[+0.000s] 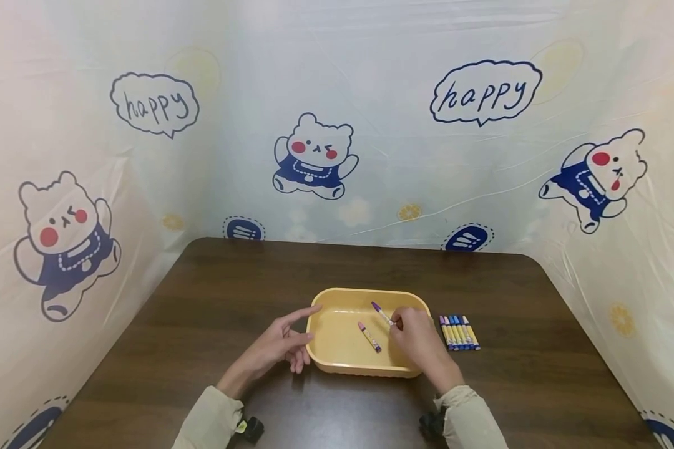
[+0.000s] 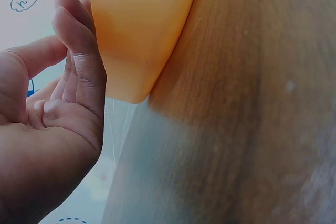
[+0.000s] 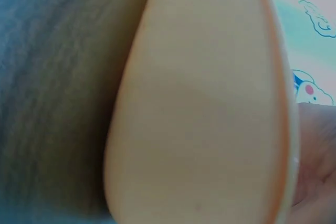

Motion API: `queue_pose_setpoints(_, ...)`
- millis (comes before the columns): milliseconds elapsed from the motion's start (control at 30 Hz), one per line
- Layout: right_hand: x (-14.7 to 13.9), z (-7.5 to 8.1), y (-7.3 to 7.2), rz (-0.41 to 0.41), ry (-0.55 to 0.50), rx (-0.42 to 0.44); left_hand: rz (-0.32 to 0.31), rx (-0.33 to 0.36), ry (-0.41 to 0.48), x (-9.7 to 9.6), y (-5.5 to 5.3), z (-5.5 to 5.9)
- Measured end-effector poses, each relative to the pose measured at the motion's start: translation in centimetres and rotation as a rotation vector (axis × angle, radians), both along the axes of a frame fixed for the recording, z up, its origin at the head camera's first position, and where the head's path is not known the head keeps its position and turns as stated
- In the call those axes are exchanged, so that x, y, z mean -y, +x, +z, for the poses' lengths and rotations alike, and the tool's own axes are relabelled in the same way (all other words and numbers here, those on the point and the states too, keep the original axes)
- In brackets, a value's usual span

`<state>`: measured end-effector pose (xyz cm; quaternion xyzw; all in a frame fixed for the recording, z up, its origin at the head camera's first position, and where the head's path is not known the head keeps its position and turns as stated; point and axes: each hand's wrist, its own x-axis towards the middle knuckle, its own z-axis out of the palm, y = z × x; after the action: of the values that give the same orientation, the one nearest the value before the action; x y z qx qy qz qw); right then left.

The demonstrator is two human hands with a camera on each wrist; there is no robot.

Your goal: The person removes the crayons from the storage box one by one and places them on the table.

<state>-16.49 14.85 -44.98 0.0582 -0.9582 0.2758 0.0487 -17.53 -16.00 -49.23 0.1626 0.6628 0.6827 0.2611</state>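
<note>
A yellow tray (image 1: 337, 369) sits on the table with one purple-ended crayon (image 1: 369, 337) lying inside it. Over the tray's right half, my right hand (image 1: 421, 340) pinches a second purple-tipped crayon (image 1: 382, 312) near its lower end; the fingertips are partly hidden. At the tray's left rim, my left hand (image 1: 275, 348) touches the edge with index finger and thumb extended, the other fingers loosely bent. In the left wrist view this hand (image 2: 73, 87) stands beside the tray wall (image 2: 142, 30). The right wrist view shows mostly the tray's outer wall (image 3: 199, 98), hiding the crayon.
Several crayons (image 1: 459, 333) with purple and blue ends lie in a neat row right of the tray. The dark brown table (image 1: 213, 299) meets a printed cloth backdrop (image 1: 393, 75) at the back and both sides.
</note>
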Motion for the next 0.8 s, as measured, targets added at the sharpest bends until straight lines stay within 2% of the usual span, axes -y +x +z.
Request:
queue_pose_setpoints(200,-1.0,0.9,0.7,-0.033,-0.03,-0.039,-0.005,-0.014,0.01,0.0,0.0,0.0)
queue_pose_setpoints(567,-3.7,1.7,2.1,-0.116,-0.037,-0.207,0.005,-0.013,-0.007,0.0,0.1,0.0)
queue_pose_setpoints(800,-5.8,1.9,3.3,-0.182,-0.083,-0.221,0.008,-0.005,-0.02,0.0,0.1,0.0)
